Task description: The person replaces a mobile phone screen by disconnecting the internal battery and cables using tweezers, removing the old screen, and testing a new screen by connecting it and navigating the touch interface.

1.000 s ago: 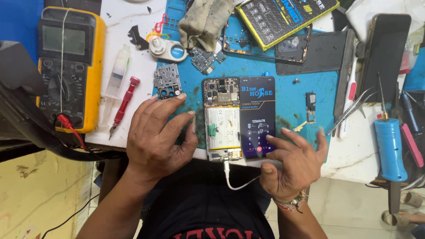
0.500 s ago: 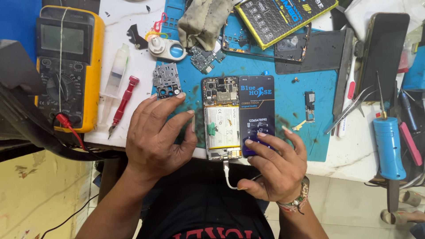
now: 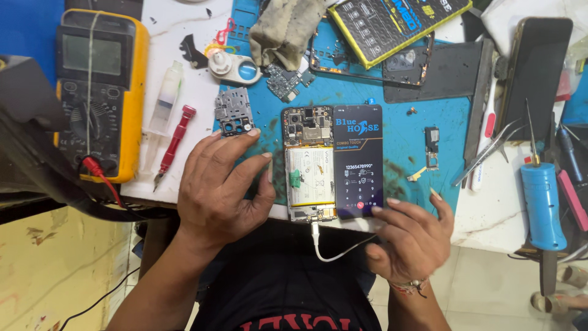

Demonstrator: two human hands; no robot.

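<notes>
An opened phone body [image 3: 309, 164] lies face down on the blue work mat [image 3: 398, 122], its white battery and circuit boards showing. Beside it on the right lies its lit display panel [image 3: 359, 160], showing a dial pad. A white cable [image 3: 331, 248] runs from the body's lower end. My left hand [image 3: 220, 187] rests on the mat just left of the phone body, fingers loosely curled, holding nothing. My right hand [image 3: 410, 236] hovers at the display's lower right corner, fingers spread, fingertips close to the screen's bottom edge.
A yellow multimeter [image 3: 101, 92] with red lead sits at left, next to a syringe [image 3: 165, 98] and red screwdriver [image 3: 174, 144]. A metal shield plate [image 3: 233, 111], a rag [image 3: 285, 27], a phone frame [image 3: 373, 64], tweezers [image 3: 487, 150] and a blue-handled tool [image 3: 544, 202] lie around.
My right hand had moved up onto the lit display, then drew back down and to the right, off the screen. The left hand stays beside the phone body.
</notes>
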